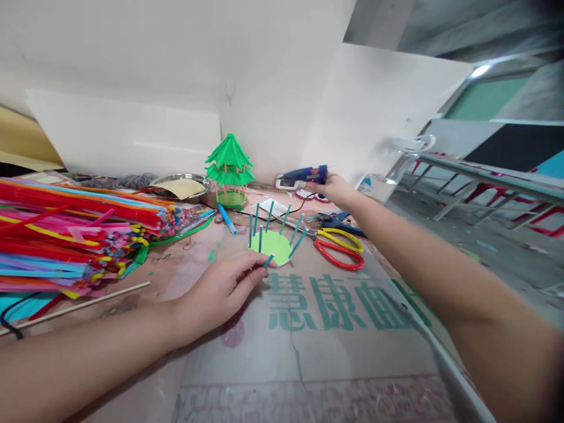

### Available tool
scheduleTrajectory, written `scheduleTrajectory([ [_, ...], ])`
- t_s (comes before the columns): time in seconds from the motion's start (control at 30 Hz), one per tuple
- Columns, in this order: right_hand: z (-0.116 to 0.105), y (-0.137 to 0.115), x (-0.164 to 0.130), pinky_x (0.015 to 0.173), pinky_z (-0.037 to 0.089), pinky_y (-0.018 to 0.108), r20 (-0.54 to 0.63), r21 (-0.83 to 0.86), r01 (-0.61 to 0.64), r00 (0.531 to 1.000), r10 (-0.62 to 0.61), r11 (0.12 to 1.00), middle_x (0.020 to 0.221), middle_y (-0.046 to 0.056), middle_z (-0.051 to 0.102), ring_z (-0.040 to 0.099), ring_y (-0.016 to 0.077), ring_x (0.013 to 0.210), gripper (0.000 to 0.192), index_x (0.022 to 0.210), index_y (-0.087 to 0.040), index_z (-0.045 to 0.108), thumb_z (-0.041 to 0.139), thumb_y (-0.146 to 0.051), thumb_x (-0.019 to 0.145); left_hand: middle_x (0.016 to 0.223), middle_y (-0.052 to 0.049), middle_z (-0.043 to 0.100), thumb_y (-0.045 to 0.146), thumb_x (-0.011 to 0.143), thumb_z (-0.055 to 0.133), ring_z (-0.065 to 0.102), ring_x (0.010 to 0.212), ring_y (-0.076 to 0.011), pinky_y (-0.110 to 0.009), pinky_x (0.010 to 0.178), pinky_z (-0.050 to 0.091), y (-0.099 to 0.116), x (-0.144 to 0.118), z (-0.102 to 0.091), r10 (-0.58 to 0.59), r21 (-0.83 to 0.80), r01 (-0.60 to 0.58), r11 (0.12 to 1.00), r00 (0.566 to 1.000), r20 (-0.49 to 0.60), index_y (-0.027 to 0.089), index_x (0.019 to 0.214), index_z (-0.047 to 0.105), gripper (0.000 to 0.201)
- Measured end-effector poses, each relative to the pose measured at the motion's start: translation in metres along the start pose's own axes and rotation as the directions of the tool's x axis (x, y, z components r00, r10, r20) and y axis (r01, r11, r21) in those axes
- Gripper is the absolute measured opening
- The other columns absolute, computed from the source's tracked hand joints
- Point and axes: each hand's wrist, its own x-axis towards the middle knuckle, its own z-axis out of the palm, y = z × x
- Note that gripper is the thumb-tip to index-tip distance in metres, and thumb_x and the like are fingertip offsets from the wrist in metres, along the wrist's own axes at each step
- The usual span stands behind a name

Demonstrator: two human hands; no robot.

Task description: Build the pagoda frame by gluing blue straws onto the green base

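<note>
A light green paper disc lies on the table with several thin teal sticks standing up around its rim, some leaning outward. My left hand is at the disc's near left edge, with thumb and forefinger pinched on a short teal stick. My right hand reaches to the back of the table and is closed on a dark blue hot glue gun; part of its grip is hidden by the fingers. Behind the disc stands a small green pavilion model with a two-tiered roof.
Bundles of colourful pipe cleaners fill the left side. Scissors with red and yellow handles and dark blue pliers lie right of the disc. A blue marker, metal dish and wooden stick lie around; the wall stands behind.
</note>
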Motion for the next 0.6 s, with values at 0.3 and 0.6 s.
scheduleTrajectory([
  [0.3, 0.032, 0.035, 0.012, 0.067, 0.055, 0.031, 0.198, -0.029, -0.12, 0.972, 0.123, 0.992, 0.077, 0.006, 0.073, 0.064, 0.0183, 0.069, 0.033, 0.094, -0.015, 0.07, 0.086, -0.037, 0.075, 0.095, -0.005, 0.072, 0.029, 0.102, 0.046, 0.067, 0.09, -0.018, -0.031, 0.08, 0.055, -0.002, 0.002, -0.001, -0.029, 0.007, 0.029, 1.0, 0.999, 0.027, 0.019, 0.092, 0.064, 0.023],
  [0.6, -0.012, 0.031, -0.025, 0.078, 0.048, 0.033, -0.08, -0.21, -0.176, 0.983, 0.163, 0.962, 0.078, 0.005, 0.069, 0.061, 0.02, 0.076, 0.019, 0.085, -0.017, 0.068, 0.075, -0.034, 0.083, 0.093, -0.005, 0.072, 0.028, 0.101, 0.046, 0.067, 0.09, -0.0174, -0.03, 0.08, 0.054, 0.004, 0.004, -0.003, 0.01, -0.038, -0.008, 0.999, 0.999, 0.041, 0.019, 0.09, 0.067, 0.025],
])
